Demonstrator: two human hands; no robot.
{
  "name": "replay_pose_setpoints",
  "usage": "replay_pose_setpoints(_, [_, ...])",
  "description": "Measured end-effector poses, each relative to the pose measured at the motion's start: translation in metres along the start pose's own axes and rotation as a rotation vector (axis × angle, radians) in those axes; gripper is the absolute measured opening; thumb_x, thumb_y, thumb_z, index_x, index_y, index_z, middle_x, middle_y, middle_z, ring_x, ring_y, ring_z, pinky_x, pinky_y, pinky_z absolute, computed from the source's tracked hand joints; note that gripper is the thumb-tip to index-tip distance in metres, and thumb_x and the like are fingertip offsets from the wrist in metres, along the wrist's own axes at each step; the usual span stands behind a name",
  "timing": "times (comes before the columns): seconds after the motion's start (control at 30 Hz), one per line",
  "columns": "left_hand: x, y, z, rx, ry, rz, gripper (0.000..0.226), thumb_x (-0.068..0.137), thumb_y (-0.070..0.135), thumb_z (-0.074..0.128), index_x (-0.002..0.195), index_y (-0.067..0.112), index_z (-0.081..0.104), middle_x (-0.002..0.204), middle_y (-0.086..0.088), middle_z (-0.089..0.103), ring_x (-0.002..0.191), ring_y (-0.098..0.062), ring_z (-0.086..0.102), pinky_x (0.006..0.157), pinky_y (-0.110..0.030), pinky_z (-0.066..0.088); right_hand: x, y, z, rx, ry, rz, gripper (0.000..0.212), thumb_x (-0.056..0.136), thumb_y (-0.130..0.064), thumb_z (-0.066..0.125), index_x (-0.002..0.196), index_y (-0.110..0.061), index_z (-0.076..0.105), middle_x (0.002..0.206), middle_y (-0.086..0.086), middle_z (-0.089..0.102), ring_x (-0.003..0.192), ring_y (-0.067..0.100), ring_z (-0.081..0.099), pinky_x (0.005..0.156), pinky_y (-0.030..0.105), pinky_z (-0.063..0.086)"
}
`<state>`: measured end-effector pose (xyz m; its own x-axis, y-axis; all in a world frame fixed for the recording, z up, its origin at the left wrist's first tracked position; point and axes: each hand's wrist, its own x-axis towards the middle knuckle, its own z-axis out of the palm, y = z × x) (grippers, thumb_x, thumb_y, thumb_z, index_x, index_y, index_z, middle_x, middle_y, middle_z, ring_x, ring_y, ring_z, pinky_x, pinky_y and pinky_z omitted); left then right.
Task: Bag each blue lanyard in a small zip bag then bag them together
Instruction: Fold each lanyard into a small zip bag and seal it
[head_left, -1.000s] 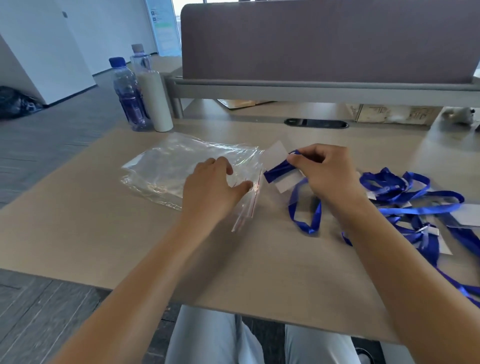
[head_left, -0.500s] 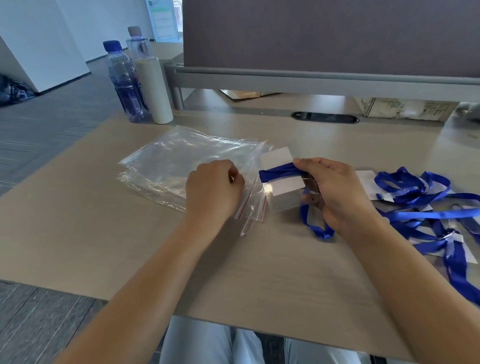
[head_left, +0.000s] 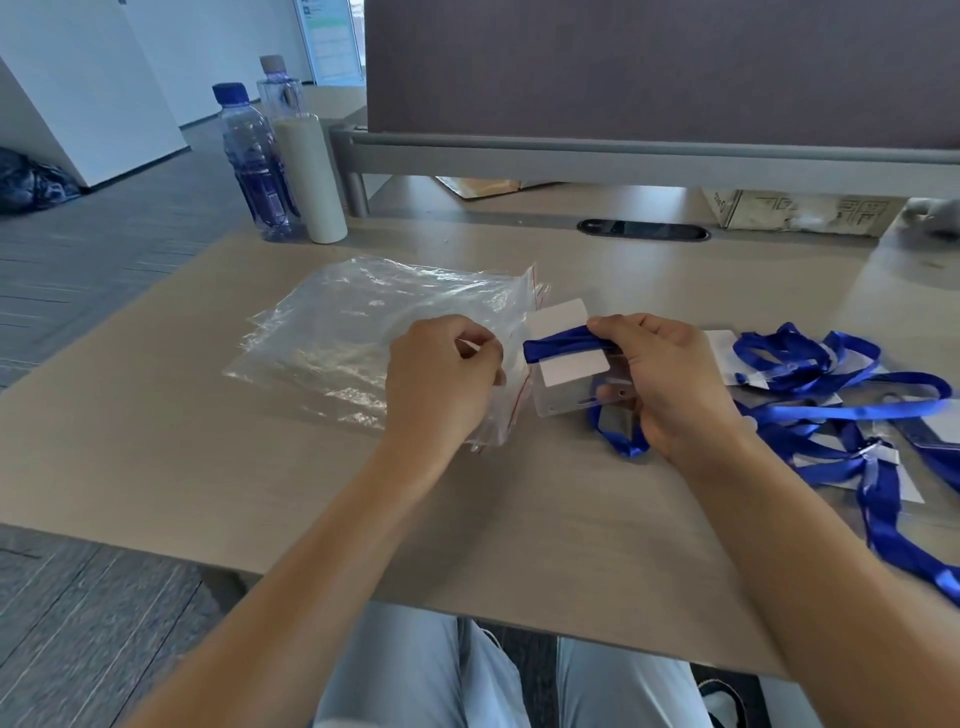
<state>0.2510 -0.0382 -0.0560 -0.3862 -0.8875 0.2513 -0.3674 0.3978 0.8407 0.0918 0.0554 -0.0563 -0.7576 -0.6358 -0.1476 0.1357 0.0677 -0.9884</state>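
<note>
My right hand (head_left: 670, 382) holds a blue lanyard (head_left: 558, 347) folded across its clear badge holder with a white card (head_left: 569, 358), just right of the table's middle. My left hand (head_left: 441, 382) pinches the red-striped zip edge of a small clear zip bag (head_left: 511, 410) at the right end of a stack of clear zip bags (head_left: 363, 332). The badge holder's left edge almost touches that bag's opening. A tangled pile of more blue lanyards (head_left: 831, 395) with white cards lies to the right of my right hand.
A blue-capped water bottle (head_left: 254, 166), a second bottle behind it and a white cylinder (head_left: 311, 176) stand at the table's (head_left: 208, 467) back left. A grey partition (head_left: 649, 156) and a cable slot (head_left: 644, 229) run along the back. My knees are under the front edge.
My left hand went from resting flat on the bags to pinching one bag's zip edge. My right hand brought the folded lanyard and badge holder left, up to that bag.
</note>
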Motion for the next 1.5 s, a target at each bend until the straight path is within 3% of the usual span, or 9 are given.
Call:
replay_pose_setpoints(0.13, [-0.014,0.008,0.004,-0.014,-0.030,-0.017,0.012,0.087,0.015,0.067,0.077,0.021,0.070,0.061,0.010,0.072,0.053,-0.008,0.066,0.064,-0.030,0.058,-0.002,0.000,-0.005,0.025,0.010,-0.013,0.008,0.090,-0.020,0.077,0.085,-0.015,0.077,0.088,0.010,0.078,0.081,0.028,0.074,0.076,0.042,0.063])
replay_pose_setpoints(0.27, [-0.023,0.012,0.010,-0.005,-0.038,0.001,0.010,0.085,0.017,0.073,0.075,0.021,0.074,0.062,0.009,0.071,0.058,-0.003,0.066,0.062,-0.020,0.053,-0.006,-0.004,-0.009,0.039,0.021,0.014,0.011,0.091,-0.021,0.077,0.085,-0.012,0.073,0.069,0.006,0.064,0.043,0.011,0.048,0.043,0.027,0.043])
replay_pose_setpoints(0.33, [-0.027,0.013,0.013,0.010,-0.024,0.016,0.009,0.084,0.018,0.076,0.076,0.022,0.076,0.061,0.012,0.068,0.060,0.000,0.064,0.056,-0.010,0.045,-0.008,-0.003,-0.009,-0.001,0.019,-0.018,0.013,0.091,-0.023,0.077,0.089,-0.011,0.073,0.059,0.004,0.059,0.042,0.013,0.042,0.047,0.028,0.041])
replay_pose_setpoints(0.43, [-0.030,0.013,0.016,-0.007,-0.019,0.024,0.008,0.086,0.018,0.075,0.078,0.020,0.075,0.063,0.007,0.070,0.060,-0.004,0.066,0.058,-0.015,0.048,-0.013,-0.001,-0.007,-0.097,-0.006,-0.065,0.014,0.091,-0.023,0.077,0.094,-0.010,0.073,0.052,-0.003,0.062,0.041,0.011,0.051,0.046,0.027,0.048])
replay_pose_setpoints(0.77, [-0.033,0.005,0.018,-0.101,-0.022,0.004,0.015,0.083,0.010,0.069,0.073,0.021,0.073,0.062,0.001,0.072,0.059,-0.020,0.070,0.063,-0.036,0.059,-0.026,0.005,0.002,-0.249,-0.216,-0.038,0.016,0.096,-0.022,0.070,0.097,-0.007,0.074,0.088,0.007,0.079,0.044,0.013,0.063,0.042,0.025,0.046])
replay_pose_setpoints(0.93, [-0.030,-0.003,0.015,-0.152,-0.028,0.001,0.015,0.082,0.011,0.071,0.072,0.022,0.072,0.062,-0.002,0.072,0.063,-0.028,0.072,0.069,-0.053,0.061,-0.027,0.008,0.004,-0.313,-0.320,-0.066,0.017,0.100,-0.009,0.060,0.104,-0.012,0.076,0.087,0.003,0.080,0.046,0.014,0.064,0.043,0.026,0.047])
replay_pose_setpoints(1.27, [-0.028,-0.008,0.004,-0.172,-0.029,0.004,0.017,0.084,0.007,0.068,0.072,0.019,0.072,0.059,0.000,0.070,0.047,-0.014,0.059,0.057,-0.029,0.045,-0.026,0.004,0.002,-0.227,-0.579,0.061,0.025,0.105,-0.009,0.054,0.125,-0.012,0.067,0.109,0.000,0.079,0.062,0.019,0.070,0.048,0.024,0.050])
replay_pose_setpoints(1.43, [-0.028,-0.017,0.000,-0.157,-0.027,-0.016,0.013,0.085,0.010,0.071,0.075,0.019,0.074,0.065,-0.001,0.072,0.058,-0.020,0.068,0.067,-0.046,0.062,-0.025,0.012,0.003,-0.432,-0.383,-0.154,0.022,0.102,-0.010,0.058,0.118,-0.014,0.072,0.097,-0.001,0.079,0.059,0.015,0.067,0.056,0.031,0.055])
replay_pose_setpoints(1.5, [-0.028,-0.018,-0.001,-0.130,-0.030,-0.017,0.012,0.084,0.012,0.072,0.075,0.020,0.075,0.066,0.000,0.073,0.063,-0.022,0.071,0.068,-0.048,0.063,-0.021,0.015,0.001,-0.638,-0.256,-0.326,0.017,0.098,-0.017,0.066,0.111,-0.020,0.076,0.093,-0.007,0.076,0.065,0.009,0.067,0.064,0.023,0.055])
